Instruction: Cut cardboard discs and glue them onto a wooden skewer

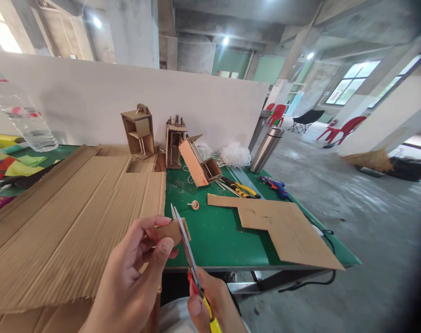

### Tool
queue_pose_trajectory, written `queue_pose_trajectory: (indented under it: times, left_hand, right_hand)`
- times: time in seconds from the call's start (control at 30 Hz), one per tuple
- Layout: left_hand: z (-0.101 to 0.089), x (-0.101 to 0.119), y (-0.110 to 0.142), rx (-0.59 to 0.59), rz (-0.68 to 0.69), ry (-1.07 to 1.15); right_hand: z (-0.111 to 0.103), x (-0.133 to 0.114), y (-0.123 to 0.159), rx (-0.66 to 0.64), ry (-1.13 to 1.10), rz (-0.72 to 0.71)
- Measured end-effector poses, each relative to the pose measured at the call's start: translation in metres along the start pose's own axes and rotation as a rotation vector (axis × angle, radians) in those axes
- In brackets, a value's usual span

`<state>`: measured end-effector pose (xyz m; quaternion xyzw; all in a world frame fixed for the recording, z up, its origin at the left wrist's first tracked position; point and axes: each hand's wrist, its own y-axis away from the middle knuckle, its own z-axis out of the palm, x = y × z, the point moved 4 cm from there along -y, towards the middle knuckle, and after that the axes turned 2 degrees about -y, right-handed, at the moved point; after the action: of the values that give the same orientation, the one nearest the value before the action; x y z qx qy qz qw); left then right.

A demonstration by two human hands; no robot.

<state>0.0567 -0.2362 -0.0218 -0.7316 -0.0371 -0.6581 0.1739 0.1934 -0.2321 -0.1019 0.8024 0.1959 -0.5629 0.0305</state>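
Observation:
My left hand (134, 268) pinches a small piece of brown cardboard (170, 230) between thumb and fingers, just above the table's near edge. My right hand (212, 300) grips the red and yellow handles of a pair of scissors (186, 245). The scissor blades point up and away, and they cross the right edge of the small cardboard piece. Both hands are low in the head view, in front of the green table (213, 236).
Large corrugated cardboard sheets (68, 217) cover the left of the table. A cut cardboard sheet (287, 229) lies at the right. Small cardboard models (141, 132), a steel flask (266, 149), a blue glue gun (276, 185), pliers (240, 187) and a plastic bottle (23, 115) stand farther back.

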Motion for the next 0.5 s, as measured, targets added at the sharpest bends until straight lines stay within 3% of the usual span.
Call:
queue_pose_trajectory:
  times: [0.5]
  left_hand:
    - [-0.0017,0.0022,-0.003,-0.018,0.007,-0.014]
  right_hand:
    - [0.0012,0.0054,0.0004,-0.023,-0.057,0.028]
